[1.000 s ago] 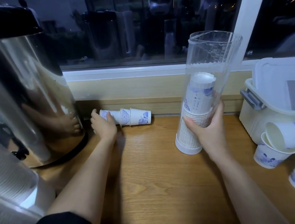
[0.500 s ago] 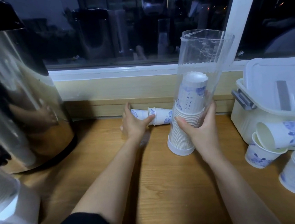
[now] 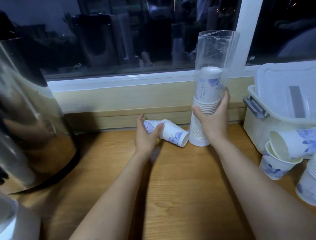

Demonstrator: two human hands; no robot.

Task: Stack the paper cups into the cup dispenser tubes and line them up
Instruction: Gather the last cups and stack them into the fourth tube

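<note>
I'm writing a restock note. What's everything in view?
cup dispenser tube: one, clear with white base, upright, centre-right.
stacked cups: many, white with blue print, inside that tube.
nested cups: at least two, white and blue, lying sideways left of the tube's base.
loose cups: two singles plus one stack, white and blue, right edge.
storage box: one, white, lidded, right, behind the loose cups.
urn: one, steel with black lid, left.
second tube: one, holding cups, blurred, bottom-left.
counter: one, wood, under everything.
left hand: grips the nested cups.
right hand: grips the cup dispenser tube.
</note>
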